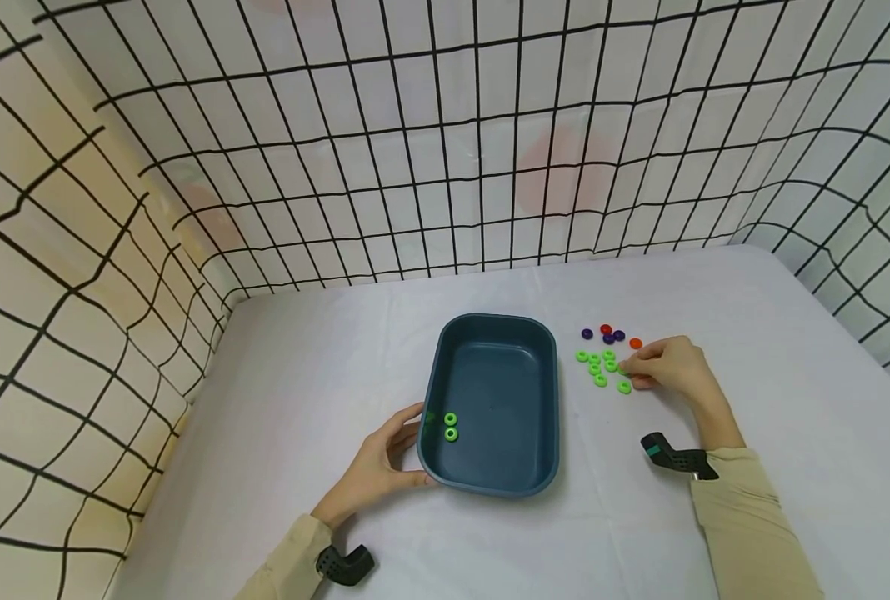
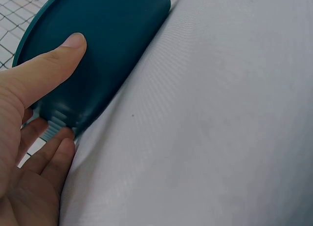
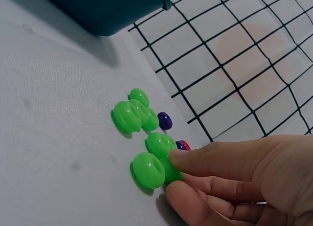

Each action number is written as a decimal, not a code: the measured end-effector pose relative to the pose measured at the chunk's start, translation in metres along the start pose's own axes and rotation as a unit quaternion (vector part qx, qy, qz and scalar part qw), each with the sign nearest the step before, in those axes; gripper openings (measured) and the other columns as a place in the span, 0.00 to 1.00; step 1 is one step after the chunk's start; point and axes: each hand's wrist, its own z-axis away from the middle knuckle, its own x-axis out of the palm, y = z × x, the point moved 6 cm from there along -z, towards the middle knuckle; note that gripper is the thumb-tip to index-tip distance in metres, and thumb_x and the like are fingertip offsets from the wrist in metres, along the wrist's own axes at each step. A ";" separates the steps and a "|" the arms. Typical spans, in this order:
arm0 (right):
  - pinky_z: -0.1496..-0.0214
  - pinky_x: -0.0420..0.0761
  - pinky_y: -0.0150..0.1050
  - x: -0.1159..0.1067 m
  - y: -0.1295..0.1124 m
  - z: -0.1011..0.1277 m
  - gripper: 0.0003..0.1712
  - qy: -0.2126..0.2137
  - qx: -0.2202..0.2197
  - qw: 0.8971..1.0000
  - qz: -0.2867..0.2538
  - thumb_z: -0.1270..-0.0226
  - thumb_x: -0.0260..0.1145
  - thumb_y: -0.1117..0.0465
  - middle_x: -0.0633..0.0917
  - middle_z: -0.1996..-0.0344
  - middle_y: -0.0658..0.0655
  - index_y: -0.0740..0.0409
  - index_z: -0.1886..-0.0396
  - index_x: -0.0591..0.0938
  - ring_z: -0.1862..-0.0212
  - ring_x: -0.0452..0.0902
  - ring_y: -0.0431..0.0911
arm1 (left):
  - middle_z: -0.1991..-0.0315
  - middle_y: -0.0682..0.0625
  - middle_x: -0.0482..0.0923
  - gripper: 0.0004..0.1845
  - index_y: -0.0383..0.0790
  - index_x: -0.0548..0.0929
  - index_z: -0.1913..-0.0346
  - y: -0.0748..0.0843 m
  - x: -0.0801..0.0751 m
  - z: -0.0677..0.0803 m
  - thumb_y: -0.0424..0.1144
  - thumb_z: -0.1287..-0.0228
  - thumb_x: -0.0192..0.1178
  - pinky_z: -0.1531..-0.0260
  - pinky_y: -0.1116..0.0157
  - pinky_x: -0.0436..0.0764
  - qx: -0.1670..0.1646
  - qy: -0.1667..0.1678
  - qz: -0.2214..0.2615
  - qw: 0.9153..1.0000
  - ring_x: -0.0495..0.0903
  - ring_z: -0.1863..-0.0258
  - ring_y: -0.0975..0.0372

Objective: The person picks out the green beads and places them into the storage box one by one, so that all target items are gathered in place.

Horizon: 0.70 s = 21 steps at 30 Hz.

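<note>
A dark teal tray (image 1: 558, 392) sits mid-table with two green rings (image 1: 451, 427) inside near its left wall. My left hand (image 1: 417, 445) grips the tray's near left corner; in the left wrist view the hand (image 2: 68, 91) has its thumb on the tray's outer wall (image 2: 122, 35) and its fingers below. To the tray's right lie several loose green rings (image 1: 601, 367). My right hand (image 1: 631, 374) is at their right edge. Seen from the right wrist, that hand (image 3: 171, 171) pinches a green ring (image 3: 172, 172) between fingertip and thumb, another green ring (image 3: 146, 170) beside it.
Purple rings (image 1: 608, 337), a red ring (image 1: 606, 329) and an orange ring (image 1: 636, 342) lie just behind the green ones. White cloth (image 1: 790, 350) covers the table. Black wire-grid walls (image 1: 445, 167) close in the back and both sides.
</note>
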 end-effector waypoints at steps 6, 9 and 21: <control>0.49 0.80 0.44 0.001 -0.002 -0.001 0.28 0.011 -0.005 1.000 0.011 0.39 0.73 0.53 0.86 0.80 0.47 0.74 0.53 0.81 0.75 0.84 0.38 | 0.28 0.43 0.65 0.50 0.44 0.63 0.26 0.000 0.000 -0.001 0.34 0.52 0.78 0.34 0.70 0.71 -0.005 0.004 0.000 1.000 0.71 0.32 0.47; 0.60 0.79 0.30 0.003 -0.003 -0.001 0.27 0.014 -0.005 1.000 0.009 0.40 0.73 0.54 0.86 0.80 0.47 0.75 0.53 0.81 0.75 0.84 0.38 | 0.28 0.43 0.65 0.50 0.44 0.63 0.26 0.000 0.000 0.000 0.33 0.53 0.78 0.34 0.70 0.71 -0.006 0.004 0.002 1.000 0.71 0.32 0.47; 0.66 0.75 0.26 0.000 0.000 0.000 0.25 0.026 0.012 1.000 -0.002 0.35 0.69 0.54 0.86 0.80 0.47 0.75 0.54 0.81 0.75 0.82 0.38 | 0.28 0.44 0.65 0.50 0.44 0.63 0.26 -0.003 0.000 0.000 0.34 0.53 0.79 0.34 0.69 0.71 -0.008 0.003 0.000 1.000 0.71 0.32 0.47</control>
